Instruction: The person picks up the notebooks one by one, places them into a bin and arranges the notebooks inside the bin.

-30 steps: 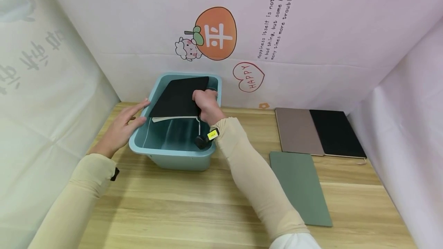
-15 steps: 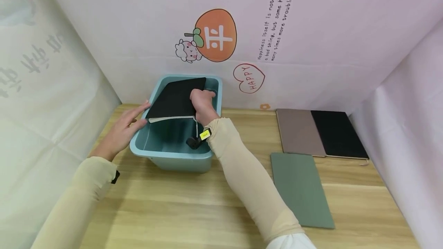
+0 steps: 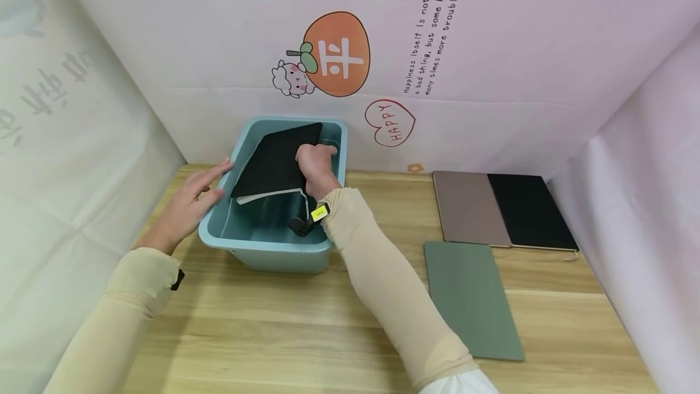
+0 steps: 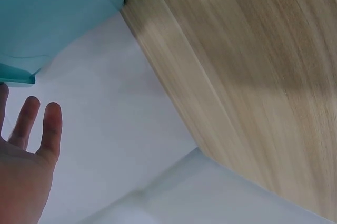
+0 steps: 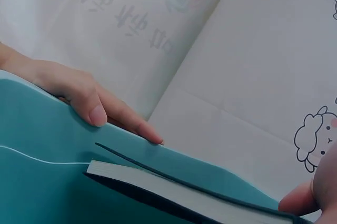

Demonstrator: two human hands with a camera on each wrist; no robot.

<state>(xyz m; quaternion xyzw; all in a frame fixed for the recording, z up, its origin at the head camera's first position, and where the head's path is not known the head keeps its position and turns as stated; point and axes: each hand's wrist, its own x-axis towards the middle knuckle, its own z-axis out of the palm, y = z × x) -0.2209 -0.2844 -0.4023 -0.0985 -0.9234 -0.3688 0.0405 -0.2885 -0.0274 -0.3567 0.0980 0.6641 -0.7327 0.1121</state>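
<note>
Printed cloth is backing the wooden worktop (image 3: 306,333). Right hand (image 3: 316,163) is gripping a black notebook (image 3: 276,160) tilted inside the teal bin (image 3: 268,248); left hand (image 3: 186,208), fingers straight, is resting on its rim. Notebook looks light, stiff, best pinched along its edge.

Glossy smooth plastic bin (image 3: 262,254), matt black notebook (image 3: 273,160) with paper pages, grained wooden table (image 3: 273,333).

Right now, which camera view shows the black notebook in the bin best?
The head view: the whole black notebook shows, tilted in the blue bin, gripped by the right hand. The right wrist view shows only its page edge; the left wrist view shows none of it.
</note>
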